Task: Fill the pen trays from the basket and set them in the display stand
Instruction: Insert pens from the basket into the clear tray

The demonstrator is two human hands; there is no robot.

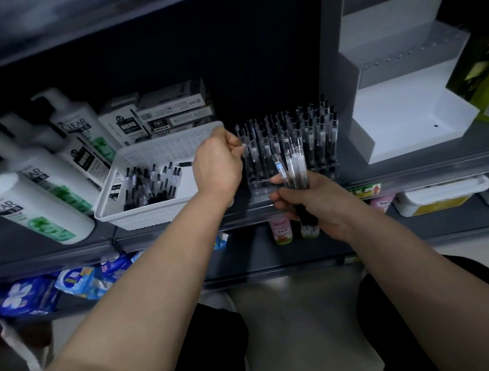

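Tray (259,184), clear plastic, stands on the shelf (407,168) just beyond the right hand (313,203) and just right of the left hand (217,164). It is packed with upright pens (292,133), black caps up, in close rows.

The right hand is clenched round a bundle (295,166) of clear-barrelled pens. The bundle stands nearly upright, with its upper ends in front of the tray's near rows and its dark lower ends sticking out below the palm.

The left hand has its fingers curled, with the fingertips at the tray's left edge. Whether they pinch a pen there cannot be told.

Left of the left hand, touching its wrist side, is the white perforated basket (151,218). Loose pens (148,184) lie flat in it, covering about half its floor.

Right of the right hand, past the tray, stands the stepped white and grey stand (403,124).

Beyond the basket are stacked boxes (171,111), and further left are white pump bottles (32,204).
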